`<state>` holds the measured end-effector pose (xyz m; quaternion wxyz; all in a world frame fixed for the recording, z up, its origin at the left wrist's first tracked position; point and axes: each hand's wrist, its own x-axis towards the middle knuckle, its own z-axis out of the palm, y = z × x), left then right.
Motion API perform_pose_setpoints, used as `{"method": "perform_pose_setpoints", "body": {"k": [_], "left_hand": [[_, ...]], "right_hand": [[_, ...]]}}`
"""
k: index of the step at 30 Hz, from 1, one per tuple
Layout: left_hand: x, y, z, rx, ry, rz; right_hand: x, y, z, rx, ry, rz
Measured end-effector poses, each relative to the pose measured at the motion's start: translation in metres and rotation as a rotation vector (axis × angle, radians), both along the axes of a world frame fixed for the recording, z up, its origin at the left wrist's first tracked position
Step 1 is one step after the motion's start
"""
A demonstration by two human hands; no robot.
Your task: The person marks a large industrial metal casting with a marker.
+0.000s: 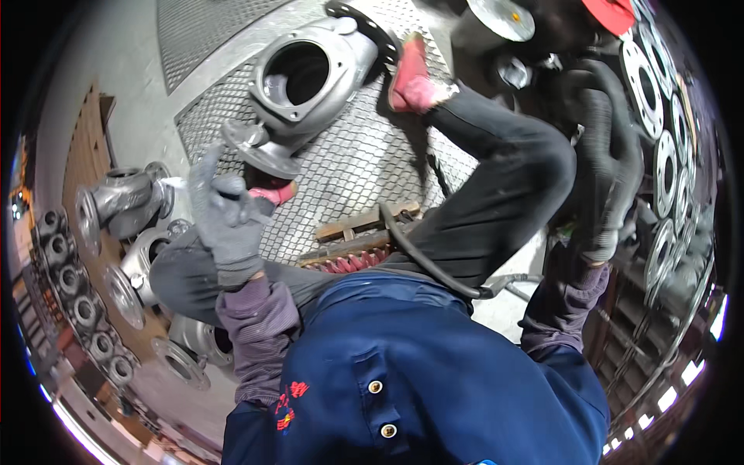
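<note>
My left hand (231,221), in a grey work glove, is raised in front of my bent left leg. Its index finger points up and the other fingers are loosely bent, with nothing seen in them. Just beyond it lies a large grey cast-metal valve body (353,58) with a wide round opening and flanged ends. The near flange (260,149) is closest to my fingertips. Off to the right, my gloved right hand (608,155) is held up with fingers stretched out, smeared by motion. No object shows in it, and it touches nothing I can make out.
Diamond-patterned metal plate (341,167) covers the floor under the casting. A dark hose (426,263) crosses my lap beside a wooden piece (364,222). Smaller flanged castings (128,201) stand at left. Ring flanges (643,89) line the right side, near a dark cylinder (496,19).
</note>
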<state>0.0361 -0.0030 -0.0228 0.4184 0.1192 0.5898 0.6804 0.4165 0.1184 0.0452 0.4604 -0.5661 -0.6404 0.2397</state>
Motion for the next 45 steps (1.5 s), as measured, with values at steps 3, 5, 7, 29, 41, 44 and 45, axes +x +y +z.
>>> {"method": "perform_pose_setpoints", "body": {"k": [3, 5, 7, 29, 41, 44, 45], "left_hand": [[0.003, -0.002, 0.003, 0.107, -0.209, -0.02], [0.003, -0.007, 0.005, 0.148, -0.315, 0.029], [0.001, -0.015, 0.006, 0.176, -0.269, -0.013], [0.066, 0.002, -0.005, -0.12, 0.089, -0.349], [0.066, 0.006, 0.009, -0.186, -0.155, -0.474], [0.06, 0.006, -0.002, 0.006, 0.131, -0.536], [0.054, 0.002, -0.006, -0.158, -0.106, -0.521]], "right_hand": [[-0.064, -0.003, -0.046, -0.076, -0.569, 0.519], [-0.111, -0.033, -0.112, -0.466, -0.957, 0.828], [-0.131, -0.062, -0.175, -0.822, -0.936, 1.159], [-0.166, -0.084, -0.064, -0.272, -0.412, 0.57], [-0.163, -0.067, -0.05, -1.467, 0.758, 0.849], [-0.16, -0.058, -0.052, -1.464, 0.886, 0.902], [-0.162, -0.047, -0.058, -1.386, 0.544, 0.91]]}}
